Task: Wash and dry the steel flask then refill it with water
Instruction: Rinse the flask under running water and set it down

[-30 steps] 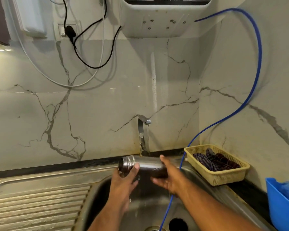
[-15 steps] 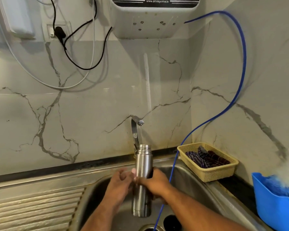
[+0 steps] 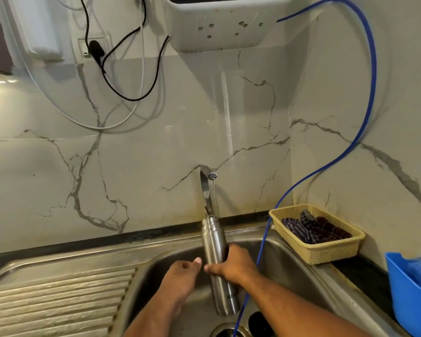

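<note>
Steel flask (image 3: 214,242), brushed silver, uncapped, under tap (image 3: 206,188), right hand (image 3: 236,266) gripping its middle, left hand (image 3: 180,276) relaxed, empty

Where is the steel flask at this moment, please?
In the head view, the steel flask is held nearly upright over the sink, low and centre, its mouth just under the tap; the right hand grips its middle.

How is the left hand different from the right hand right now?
The right hand grips the steel flask round its middle and holds it nearly upright. The left hand holds nothing. The right hand's fingers curl round the flask, while the left hand's fingers are loosely bent, with the thumb pointing towards the flask. Both hands are over the sink, close together, below the tap.
</note>
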A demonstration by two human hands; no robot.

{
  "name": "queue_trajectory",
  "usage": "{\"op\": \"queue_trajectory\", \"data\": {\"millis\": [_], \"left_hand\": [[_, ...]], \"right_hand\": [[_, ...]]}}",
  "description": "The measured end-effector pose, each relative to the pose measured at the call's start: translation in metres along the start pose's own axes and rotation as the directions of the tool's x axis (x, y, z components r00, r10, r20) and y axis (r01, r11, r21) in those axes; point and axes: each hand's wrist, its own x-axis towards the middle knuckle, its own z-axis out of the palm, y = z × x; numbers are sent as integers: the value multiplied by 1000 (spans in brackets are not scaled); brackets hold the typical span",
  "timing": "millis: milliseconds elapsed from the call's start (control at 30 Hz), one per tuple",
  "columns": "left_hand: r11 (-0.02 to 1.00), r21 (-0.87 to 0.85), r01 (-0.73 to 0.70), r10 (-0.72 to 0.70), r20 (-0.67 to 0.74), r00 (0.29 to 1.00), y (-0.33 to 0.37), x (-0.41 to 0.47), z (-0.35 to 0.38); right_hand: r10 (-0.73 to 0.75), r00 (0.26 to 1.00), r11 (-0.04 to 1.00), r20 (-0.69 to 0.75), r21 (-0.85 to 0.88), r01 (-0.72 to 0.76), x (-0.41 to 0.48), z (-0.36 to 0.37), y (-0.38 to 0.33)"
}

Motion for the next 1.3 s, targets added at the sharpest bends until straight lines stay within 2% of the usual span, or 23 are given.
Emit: {"op": "queue_trajectory", "data": {"millis": [100, 200, 267, 333, 400, 500, 600, 667, 733, 833, 900, 967, 1067, 1200, 1300], "left_hand": [[995, 83, -57, 58, -10, 998, -3, 7, -7], [976, 195, -102, 118, -76, 990, -23, 18, -12], [970, 214, -120, 128, -23, 992, -38, 30, -17], [965, 236, -117, 128, -31, 991, -42, 39, -22], [956, 279, -91, 110, -53, 993, -42, 42, -24], [958, 280, -67, 84, -51, 995, -51, 48, -22], [970, 237, -59, 77, -69, 995, -54, 50, -17], [970, 226, -85, 104, -73, 992, -53, 47, -14], [969, 214, -124, 144, -79, 986, -49, 44, -13], [957, 184, -225, 242, -76, 967, -34, 41, -12], [928, 205, -311, 330, -63, 942, -14, 42, -12], [840, 359, -407, 439, -8, 898, 11, 49, -11], [571, 635, -520, 588, 125, 799, 43, 69, -7], [307, 836, -455, 541, 241, 806, 69, 96, 3], [133, 904, -406, 504, 291, 813, 74, 114, 7]], "right_hand": [[-38, 997, 991, -69, 127, 46, 9, 1, -5], [53, 998, 997, -16, 62, -52, 6, 6, 4], [54, 997, 998, -53, 23, -53, 8, 6, 7], [23, 994, 994, -109, 110, -11, 13, 3, 5], [64, 995, 988, -80, 147, -52, 12, 5, 4], [104, 994, 993, -15, 53, -103, 5, 12, 5], [24, 995, 992, -95, 122, -13, 10, 10, 2], [61, 996, 992, -66, 112, -53, 6, 10, 0], [94, 995, 994, -41, 51, -92, 3, 10, 2], [31, 993, 992, -116, 126, -17, 6, 4, -2], [21, 994, 992, -103, 128, -8, 8, 1, -1], [37, 998, 997, -55, 64, -33, 8, 3, 5], [30, 998, 1000, -58, 9, -29, 8, 5, 12], [19, 998, 1000, -59, -2, -19, 16, 6, 17], [12, 999, 1000, -40, -2, -12, 18, 8, 19]]}}
